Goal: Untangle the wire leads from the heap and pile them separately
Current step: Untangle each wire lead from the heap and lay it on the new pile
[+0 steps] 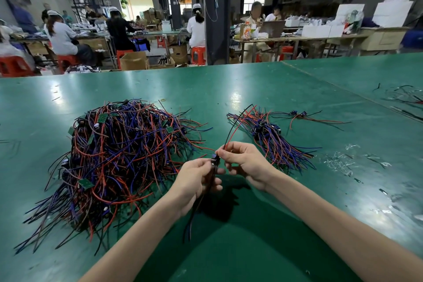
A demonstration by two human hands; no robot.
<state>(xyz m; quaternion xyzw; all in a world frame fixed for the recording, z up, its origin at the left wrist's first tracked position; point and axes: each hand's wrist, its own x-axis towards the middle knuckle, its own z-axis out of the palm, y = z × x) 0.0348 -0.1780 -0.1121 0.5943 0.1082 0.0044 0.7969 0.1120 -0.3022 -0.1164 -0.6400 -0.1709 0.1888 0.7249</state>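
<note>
A big tangled heap (pixel 114 158) of red, blue and black wire leads with small green boards lies on the left of the green table (pixel 229 89). To the right lies a smaller sorted pile (pixel 270 135) of the same leads. Between them I hold one wire lead (pixel 215 160) above the table. My left hand (pixel 196 181) grips its small dark component, with black and blue wires hanging down below. My right hand (pixel 242 162) pinches its red and black wires, which rise up and to the right.
A couple of loose leads (pixel 302 115) lie beyond the sorted pile. More stray wires (pixel 407 96) sit at the far right edge. Clear plastic scraps (pixel 343 160) litter the table on the right. Workers sit at benches beyond the table's far edge.
</note>
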